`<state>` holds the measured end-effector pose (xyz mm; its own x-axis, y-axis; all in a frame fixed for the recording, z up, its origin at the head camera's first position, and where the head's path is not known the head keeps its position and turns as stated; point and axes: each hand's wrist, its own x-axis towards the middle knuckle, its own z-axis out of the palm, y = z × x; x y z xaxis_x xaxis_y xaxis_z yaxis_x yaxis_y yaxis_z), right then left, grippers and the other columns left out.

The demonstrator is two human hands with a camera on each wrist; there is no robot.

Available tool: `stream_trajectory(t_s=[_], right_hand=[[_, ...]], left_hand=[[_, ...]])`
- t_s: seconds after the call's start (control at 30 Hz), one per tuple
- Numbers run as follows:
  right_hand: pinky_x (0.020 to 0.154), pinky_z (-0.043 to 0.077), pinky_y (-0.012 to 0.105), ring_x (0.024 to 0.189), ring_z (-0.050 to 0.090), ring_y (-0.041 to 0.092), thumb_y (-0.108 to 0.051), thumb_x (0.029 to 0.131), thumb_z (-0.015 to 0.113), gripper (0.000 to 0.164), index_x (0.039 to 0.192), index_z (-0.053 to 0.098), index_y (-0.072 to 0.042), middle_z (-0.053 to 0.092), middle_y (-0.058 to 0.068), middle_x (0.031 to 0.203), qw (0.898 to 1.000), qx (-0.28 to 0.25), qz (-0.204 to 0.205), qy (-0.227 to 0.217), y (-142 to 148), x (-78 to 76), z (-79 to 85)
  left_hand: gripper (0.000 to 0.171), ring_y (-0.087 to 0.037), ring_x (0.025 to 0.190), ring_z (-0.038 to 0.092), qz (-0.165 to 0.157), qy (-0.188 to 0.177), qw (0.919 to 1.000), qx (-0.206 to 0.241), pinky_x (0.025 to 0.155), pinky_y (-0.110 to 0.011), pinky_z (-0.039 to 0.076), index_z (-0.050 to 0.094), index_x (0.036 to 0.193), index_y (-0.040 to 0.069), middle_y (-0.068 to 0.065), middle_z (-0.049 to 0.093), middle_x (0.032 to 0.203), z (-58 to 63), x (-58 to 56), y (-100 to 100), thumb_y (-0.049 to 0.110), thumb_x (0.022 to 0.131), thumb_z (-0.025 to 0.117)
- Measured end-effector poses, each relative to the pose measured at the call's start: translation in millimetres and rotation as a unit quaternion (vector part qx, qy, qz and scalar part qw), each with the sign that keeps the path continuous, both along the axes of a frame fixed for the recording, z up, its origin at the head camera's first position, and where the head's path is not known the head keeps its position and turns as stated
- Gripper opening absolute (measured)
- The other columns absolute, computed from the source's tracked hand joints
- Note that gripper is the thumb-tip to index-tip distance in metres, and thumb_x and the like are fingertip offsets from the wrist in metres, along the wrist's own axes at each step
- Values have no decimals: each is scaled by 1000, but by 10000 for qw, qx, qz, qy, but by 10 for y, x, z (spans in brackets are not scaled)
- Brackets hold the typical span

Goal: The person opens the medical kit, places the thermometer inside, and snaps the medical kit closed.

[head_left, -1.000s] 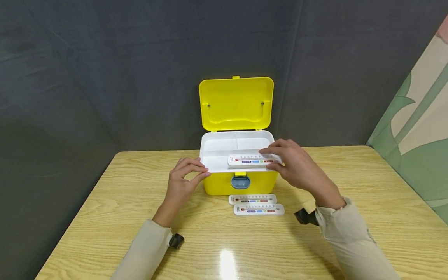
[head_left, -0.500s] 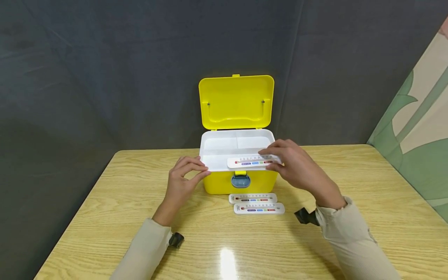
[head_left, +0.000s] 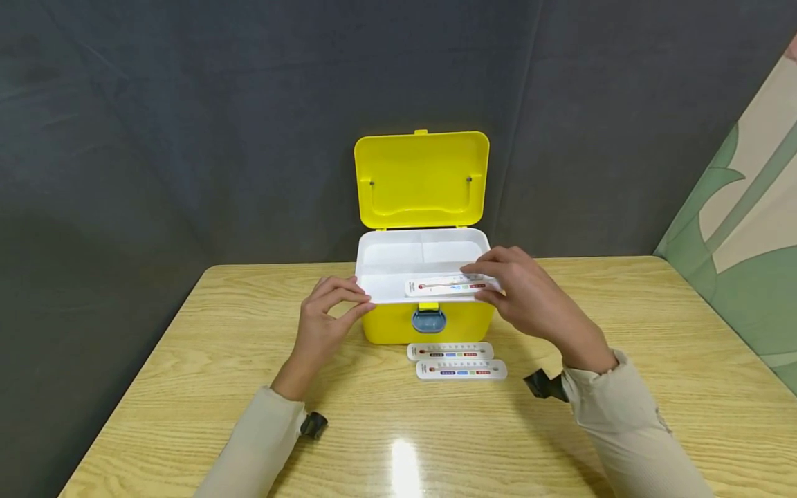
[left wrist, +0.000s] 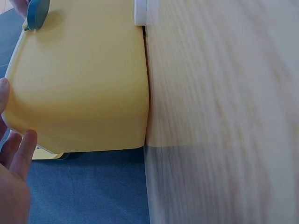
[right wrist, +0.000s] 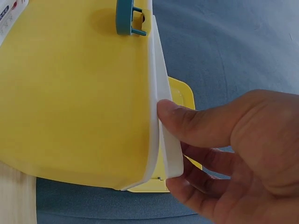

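Pinches with the right hand (head_left: pixel 526 297) a long, flat, round-ended white plastic thermometer (head_left: pixel 441 286), printed with a scale, a red bulb mark and coloured blocks, with the thumb on its near edge and the fingertips on its far edge. Holds it lying crosswise to the left of that hand, over the front compartment of a divided white plastic tray (head_left: pixel 381 287), with the end at the fingers raised above the front rim and the other end lower, behind the rim; cannot tell from these angles whether that lower end touches the tray floor. Nips with the left hand (head_left: pixel 324 325) the tray's front left corner, between thumb and bent fingertips, apart from the thermometer. Has between the hands, beneath the tray, a yellow plastic box (head_left: pixel 389 325) with a rounded blue-grey plastic latch (head_left: pixel 428 321) on its front. Shows beyond both hands the box's raised yellow plastic lid (head_left: pixel 420 176), before a dark grey cloth backdrop (head_left: pixel 249 138). Shows also, nearer than the right hand and to its left, two matching white thermometers (head_left: pixel 461 374) flat on a pale wood-grain table (head_left: pixel 349 443), close together in front of the box, with the nearer one set slightly further right.
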<state>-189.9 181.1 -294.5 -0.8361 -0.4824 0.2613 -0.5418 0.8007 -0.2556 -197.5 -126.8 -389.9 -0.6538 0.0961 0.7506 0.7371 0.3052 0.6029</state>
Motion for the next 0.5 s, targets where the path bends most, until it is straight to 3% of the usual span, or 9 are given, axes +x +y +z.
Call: stream_trajectory(t_s=[0.5], right_hand=[[92,53,45,110,53,31,6,90,65,41,129,67,-8,64,15,123,9994,175,243,-149,2,8,2]], left_hand=[[15,-32,108,62,-7,9,10000,-16,108,-25,50,78,86,6,-8,67,91,-12,-11,-6,-2,75,82]])
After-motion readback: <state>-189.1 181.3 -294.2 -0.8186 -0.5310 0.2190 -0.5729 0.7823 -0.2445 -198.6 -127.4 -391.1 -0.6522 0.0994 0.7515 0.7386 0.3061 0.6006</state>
